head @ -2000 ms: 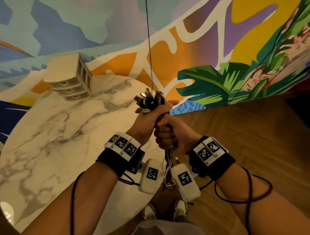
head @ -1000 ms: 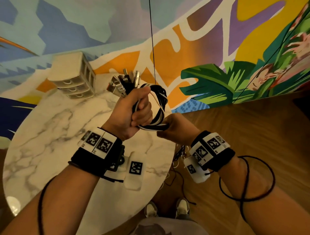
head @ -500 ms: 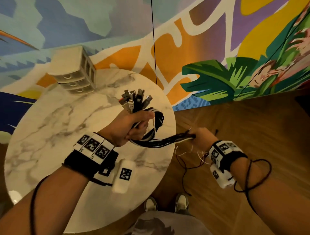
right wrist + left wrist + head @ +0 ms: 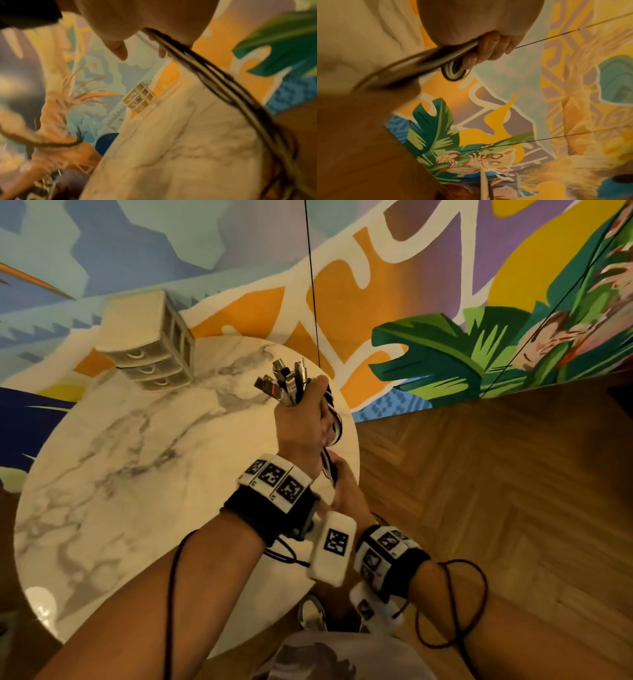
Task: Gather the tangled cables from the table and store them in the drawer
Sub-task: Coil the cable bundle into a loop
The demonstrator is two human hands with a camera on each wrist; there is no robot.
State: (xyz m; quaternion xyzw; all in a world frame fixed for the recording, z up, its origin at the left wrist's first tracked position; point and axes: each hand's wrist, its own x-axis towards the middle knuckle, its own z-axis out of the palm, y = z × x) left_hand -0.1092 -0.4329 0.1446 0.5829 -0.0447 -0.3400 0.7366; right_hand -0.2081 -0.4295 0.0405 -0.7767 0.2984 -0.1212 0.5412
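Note:
My left hand (image 4: pixel 301 426) grips a bundle of black and white cables (image 4: pixel 286 386) above the right edge of the table, with the metal connectors fanned out over my fist. In the left wrist view my fingers (image 4: pixel 489 50) curl round a coiled loop of the cables (image 4: pixel 452 71). My right hand (image 4: pixel 346 487) sits just under my left wrist and holds the lower run of the same bundle. The cables (image 4: pixel 214 79) stream away from that hand in the blurred right wrist view. The small beige drawer unit (image 4: pixel 150 350) stands at the table's far left, drawers closed.
The round marble table (image 4: pixel 137 474) lies to my left, with the drawer unit (image 4: pixel 139 98) on its far edge against the painted mural wall. Wooden floor spreads to the right. A thin black cord (image 4: pixel 313 285) hangs down in front of the wall.
My right hand has come back from the far right to just beneath my left wrist, folding the cable run in. My left hand has shifted right and up with the bundle.

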